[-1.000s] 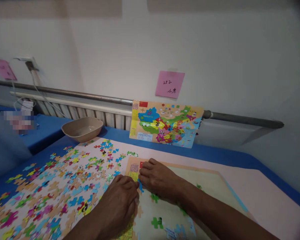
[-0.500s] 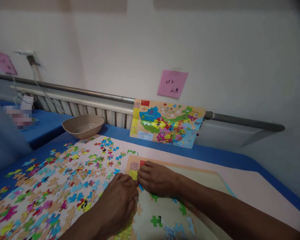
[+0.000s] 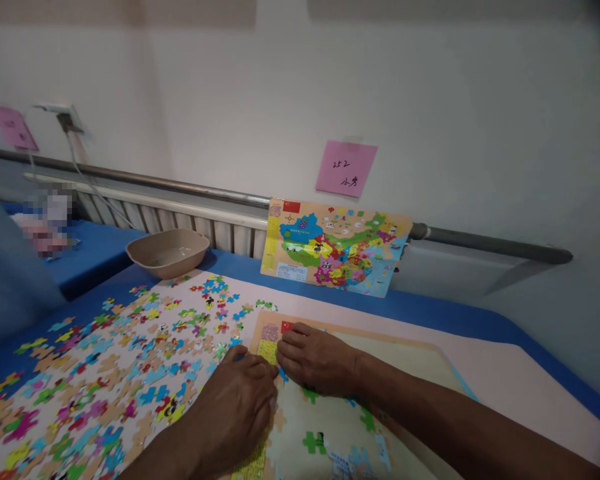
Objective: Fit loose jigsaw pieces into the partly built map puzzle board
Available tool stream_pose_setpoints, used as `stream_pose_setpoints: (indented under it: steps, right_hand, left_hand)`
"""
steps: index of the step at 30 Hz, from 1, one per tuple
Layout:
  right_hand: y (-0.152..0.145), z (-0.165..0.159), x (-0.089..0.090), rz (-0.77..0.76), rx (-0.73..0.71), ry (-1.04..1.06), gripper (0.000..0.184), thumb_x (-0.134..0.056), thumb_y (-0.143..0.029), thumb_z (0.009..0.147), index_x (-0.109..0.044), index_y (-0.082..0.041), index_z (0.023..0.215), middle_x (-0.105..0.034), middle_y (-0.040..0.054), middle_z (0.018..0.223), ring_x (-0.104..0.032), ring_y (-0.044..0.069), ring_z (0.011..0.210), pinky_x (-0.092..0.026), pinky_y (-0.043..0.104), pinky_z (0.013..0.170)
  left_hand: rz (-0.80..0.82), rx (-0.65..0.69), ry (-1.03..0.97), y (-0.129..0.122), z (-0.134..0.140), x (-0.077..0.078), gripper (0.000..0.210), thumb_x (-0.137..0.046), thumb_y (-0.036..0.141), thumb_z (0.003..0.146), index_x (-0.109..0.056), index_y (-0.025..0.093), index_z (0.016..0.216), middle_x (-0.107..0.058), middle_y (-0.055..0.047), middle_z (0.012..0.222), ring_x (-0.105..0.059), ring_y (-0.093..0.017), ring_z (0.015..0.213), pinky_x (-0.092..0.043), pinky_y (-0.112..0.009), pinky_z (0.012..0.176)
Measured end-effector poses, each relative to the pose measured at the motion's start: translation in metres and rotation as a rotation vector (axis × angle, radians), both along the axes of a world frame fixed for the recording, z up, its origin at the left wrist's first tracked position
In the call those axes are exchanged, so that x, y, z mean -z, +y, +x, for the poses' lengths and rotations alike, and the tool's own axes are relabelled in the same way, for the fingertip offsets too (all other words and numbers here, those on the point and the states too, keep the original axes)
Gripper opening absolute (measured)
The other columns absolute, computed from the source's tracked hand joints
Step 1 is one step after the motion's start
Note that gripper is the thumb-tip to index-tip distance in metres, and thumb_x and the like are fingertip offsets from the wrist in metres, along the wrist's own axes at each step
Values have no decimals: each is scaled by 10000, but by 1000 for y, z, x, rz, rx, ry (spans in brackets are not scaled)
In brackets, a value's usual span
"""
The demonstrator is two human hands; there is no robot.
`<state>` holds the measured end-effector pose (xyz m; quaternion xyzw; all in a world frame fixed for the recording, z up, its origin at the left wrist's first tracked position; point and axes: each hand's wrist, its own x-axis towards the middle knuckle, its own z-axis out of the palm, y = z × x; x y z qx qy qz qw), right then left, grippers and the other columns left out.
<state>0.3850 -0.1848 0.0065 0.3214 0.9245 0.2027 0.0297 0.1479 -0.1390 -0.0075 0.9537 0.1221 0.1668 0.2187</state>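
My left hand (image 3: 243,397) is curled over the left edge of a map jigsaw board (image 3: 395,350), its fingers bent down by the yellow strip (image 3: 267,352). Right beside it, my right hand (image 3: 317,360) rests on the board just below the red flag piece (image 3: 287,327), with the fingers bent and close together. The fingertips of both hands nearly meet, and whatever lies under them is hidden. A green puzzle piece with a panda (image 3: 314,442) and several other pieces lie on the board's cream base below my right forearm.
Many loose puzzle pieces (image 3: 97,380) are scattered across the pink sheet at left. A beige basin (image 3: 169,253) stands behind them. A printed reference map (image 3: 335,247) hangs from the wall rail (image 3: 495,247), below a pink note (image 3: 347,168). Blue fabric (image 3: 15,253) shows at far left.
The view has shifted very slightly. The fingers of my left hand have moved a little, while my right hand keeps its place on the board.
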Motion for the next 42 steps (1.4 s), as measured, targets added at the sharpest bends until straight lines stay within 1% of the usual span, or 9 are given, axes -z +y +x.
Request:
stream_pose_setpoints:
  steps: [4,10,21,26,30,34,37,40,42]
  right_hand:
    - [-1,0,0,0,4,4,137,-530,-169,1065,-625,-115,982,-604,88,960,-504,248,872,-357,416,843]
    - [-3,-1,0,1,18,2,152,-504,-171,1070,-616,-121,980,-607,87,968,-504,246,874,-361,426,861]
    - [-3,0,0,0,24,18,191,-462,-180,1094,-608,-125,985,-605,88,984,-503,246,903,-357,443,907]
    - [-4,-2,0,-21,54,9,155,-497,-177,1085,-608,-130,989,-617,89,1011,-501,250,921,-360,443,909]
    - [-3,-2,-3,-38,77,22,146,-516,-179,1080,-600,-142,966,-615,71,973,-504,254,928,-357,443,913]
    - [-9,4,-5,-55,180,84,71,-546,-157,1058,-612,-133,1057,-641,81,1011,-521,261,977,-348,446,912]
    - [-23,2,0,-67,292,197,96,-573,-162,1056,-620,-141,1137,-656,106,1096,-529,263,1025,-342,441,926]
    - [-40,-11,9,-82,403,330,60,-601,-187,1067,-640,-170,1025,-665,83,1045,-537,254,997,-343,420,900]
    - [-49,-24,13,-85,544,442,156,-611,-186,1066,-637,-179,912,-658,63,954,-535,244,923,-342,405,859]
  left_hand:
    - [116,18,34,-2,2,0,155,-526,191,975,-584,215,834,-697,-3,957,-614,-250,1009,-312,-515,973]
    - [229,20,78,-4,5,1,160,-546,203,993,-585,217,838,-686,-12,935,-596,-247,973,-308,-516,1001]
    - [203,26,91,-4,5,-1,155,-530,188,987,-585,215,845,-678,-14,925,-585,-241,933,-333,-495,953]
    - [193,14,110,-5,5,-1,146,-530,177,977,-578,212,844,-678,-20,936,-586,-246,948,-333,-503,967]
    - [195,10,96,-4,5,2,124,-560,194,968,-590,213,850,-686,-21,949,-594,-253,964,-327,-513,980]
    - [172,-4,42,-3,5,4,122,-554,183,974,-588,213,861,-687,-14,956,-594,-242,969,-329,-499,984]
    - [138,-10,26,-4,4,2,122,-547,171,967,-582,208,856,-688,-18,954,-587,-240,963,-342,-486,968]
    - [95,-6,25,-3,3,-1,120,-558,163,950,-576,205,840,-691,-17,948,-584,-238,961,-351,-474,946]
    - [87,-6,18,-2,3,-2,128,-558,150,941,-568,203,825,-685,-14,929,-582,-231,948,-353,-468,935]
